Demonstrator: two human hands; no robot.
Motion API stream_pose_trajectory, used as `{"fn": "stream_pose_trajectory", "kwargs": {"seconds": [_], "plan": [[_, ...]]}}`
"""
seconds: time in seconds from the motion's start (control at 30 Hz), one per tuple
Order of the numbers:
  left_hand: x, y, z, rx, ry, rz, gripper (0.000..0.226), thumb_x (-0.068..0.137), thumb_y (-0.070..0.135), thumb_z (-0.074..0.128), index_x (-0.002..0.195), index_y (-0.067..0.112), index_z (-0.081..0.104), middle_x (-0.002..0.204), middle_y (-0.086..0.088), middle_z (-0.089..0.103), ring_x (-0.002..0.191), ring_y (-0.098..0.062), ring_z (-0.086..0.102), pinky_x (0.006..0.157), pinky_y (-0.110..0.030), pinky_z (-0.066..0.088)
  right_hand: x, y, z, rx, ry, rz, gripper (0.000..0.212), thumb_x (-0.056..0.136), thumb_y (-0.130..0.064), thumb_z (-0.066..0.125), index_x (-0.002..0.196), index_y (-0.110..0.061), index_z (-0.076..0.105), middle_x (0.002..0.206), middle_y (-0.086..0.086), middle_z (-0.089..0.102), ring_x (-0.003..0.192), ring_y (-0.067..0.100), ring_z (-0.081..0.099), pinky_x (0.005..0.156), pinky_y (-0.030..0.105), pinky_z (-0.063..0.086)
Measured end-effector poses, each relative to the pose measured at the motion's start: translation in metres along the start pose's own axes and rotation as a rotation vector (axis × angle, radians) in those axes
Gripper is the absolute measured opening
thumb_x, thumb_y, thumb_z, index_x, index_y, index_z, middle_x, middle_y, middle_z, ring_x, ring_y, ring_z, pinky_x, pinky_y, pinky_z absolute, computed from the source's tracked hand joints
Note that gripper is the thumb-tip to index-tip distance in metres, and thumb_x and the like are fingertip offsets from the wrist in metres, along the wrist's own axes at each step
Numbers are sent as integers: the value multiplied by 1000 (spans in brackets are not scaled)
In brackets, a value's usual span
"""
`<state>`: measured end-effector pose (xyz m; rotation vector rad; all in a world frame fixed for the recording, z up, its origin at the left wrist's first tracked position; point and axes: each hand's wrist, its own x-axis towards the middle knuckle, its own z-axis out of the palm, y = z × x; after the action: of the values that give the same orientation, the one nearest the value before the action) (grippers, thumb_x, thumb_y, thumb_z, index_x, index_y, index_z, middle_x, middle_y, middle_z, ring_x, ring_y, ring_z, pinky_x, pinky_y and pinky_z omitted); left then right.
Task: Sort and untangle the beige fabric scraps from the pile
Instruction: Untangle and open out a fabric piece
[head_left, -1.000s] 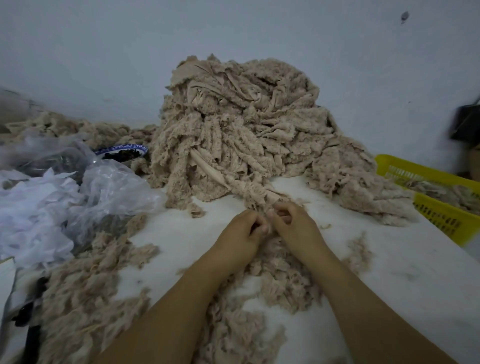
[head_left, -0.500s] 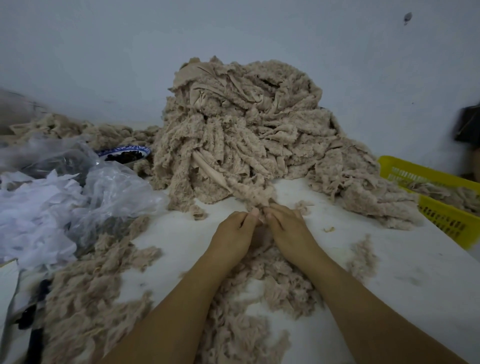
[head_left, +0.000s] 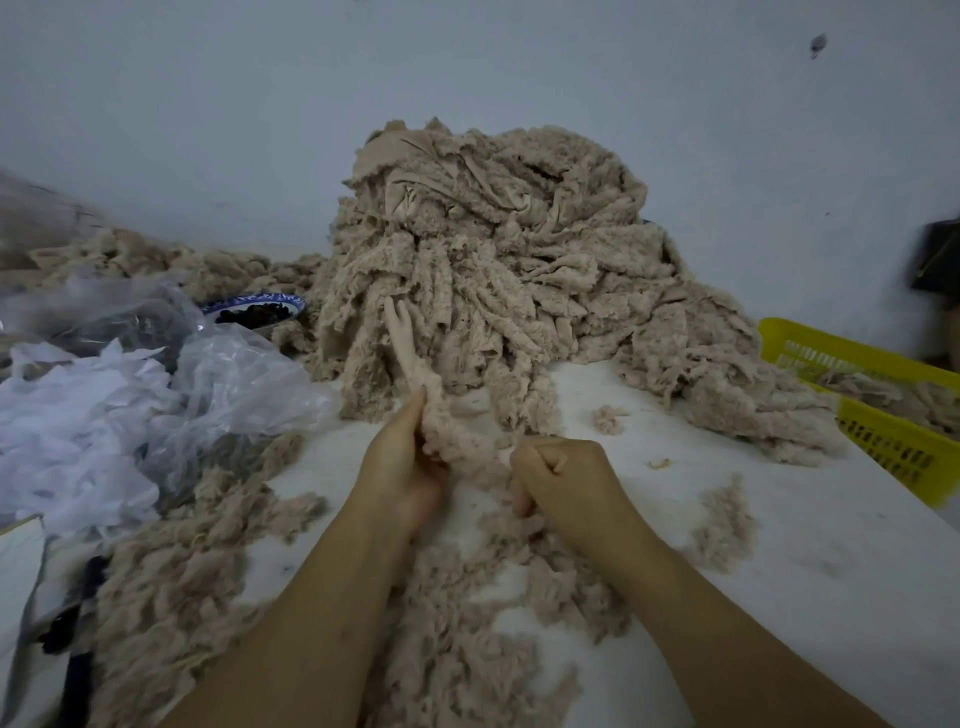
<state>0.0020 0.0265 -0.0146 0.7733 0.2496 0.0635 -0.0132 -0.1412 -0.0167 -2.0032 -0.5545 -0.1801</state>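
Strip (head_left: 447, 431): we judge it soft, light; hold near the pile (head_left: 493, 249).
Grip: left hand (head_left: 400, 467) and right hand (head_left: 561, 478) clutch it.

- Pile (head_left: 493, 249): tall tangled heap of frayed, fuzzy beige strips, rear centre.
- Strip (head_left: 452, 441): drawn forward from the heap's base.
- Loose scraps (head_left: 457, 649): scattered flat in front.

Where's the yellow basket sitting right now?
In the head view the yellow basket sits at the far right edge, just right of the big beige scrap pile and beyond the right hand, with beige scraps in it.
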Motion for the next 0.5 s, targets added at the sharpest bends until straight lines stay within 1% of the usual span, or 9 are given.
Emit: {"fn": "stream_pose_trajectory", "kwargs": {"seconds": [0.03,0.1,0.17,0.2,0.23,0.3,0.37,0.43,0.5], "plan": [[-2,-2,3,123,-32,59,18,99,24,56,97,11,68,73,-3,56,67,-15,56,85,-33,50,1,6,-2,-3,43,47,41,93,-20,51,56,-1,56,61,7,59,57,24,54,63,39,51],[-13,-14,10,619,-191,246,32,102,19,50,79,26,70,72,8,66,64,-7,63,67,-22,52,6,14,-5,54,149,160,38,95,-19,52,60,-7,50,63,2,53,56,15,48,60,34,47],[-24,-35,18,1144,-468,386,30,101,33,48,74,33,61,69,21,62,63,3,57,63,-16,44,13,17,-10,215,218,274,36,100,-32,51,75,-6,58,70,1,57,59,6,53,59,21,48],[-26,-45,20,1285,-557,402,28,101,39,47,75,34,56,69,22,60,63,4,54,61,-15,42,15,18,-14,290,201,315,40,100,-41,49,85,-7,63,74,-2,62,62,2,58,61,15,47],[-28,-51,21,1335,-584,403,27,102,41,46,78,34,56,72,20,60,64,3,54,61,-17,44,16,18,-17,351,147,345,41,99,-49,48,92,-13,66,78,-7,67,70,0,63,66,14,48],[-28,-53,22,1319,-537,390,21,104,40,43,98,31,62,90,15,67,77,-2,62,68,-25,53,12,18,-17,380,-2,345,33,96,-52,52,98,-24,69,91,-12,71,89,2,67,82,23,53],[-25,-50,19,1284,-484,370,25,102,37,42,118,32,61,102,10,68,87,-3,64,72,-24,55,11,16,-14,306,-72,306,27,96,-45,55,97,-22,69,96,-2,72,95,14,68,87,33,55],[-23,-48,17,1215,-485,333,29,98,37,44,119,33,62,102,14,68,88,3,64,69,-15,51,12,13,-11,291,-34,255,20,98,-40,54,96,-26,69,89,-4,72,87,12,69,77,28,56],[-24,-46,19,972,-450,210,28,91,36,46,108,31,69,95,10,72,87,-2,68,75,-19,53,13,10,-10,257,1,194,13,100,-40,53,95,-36,65,81,-14,70,75,-3,66,63,12,49]]}}
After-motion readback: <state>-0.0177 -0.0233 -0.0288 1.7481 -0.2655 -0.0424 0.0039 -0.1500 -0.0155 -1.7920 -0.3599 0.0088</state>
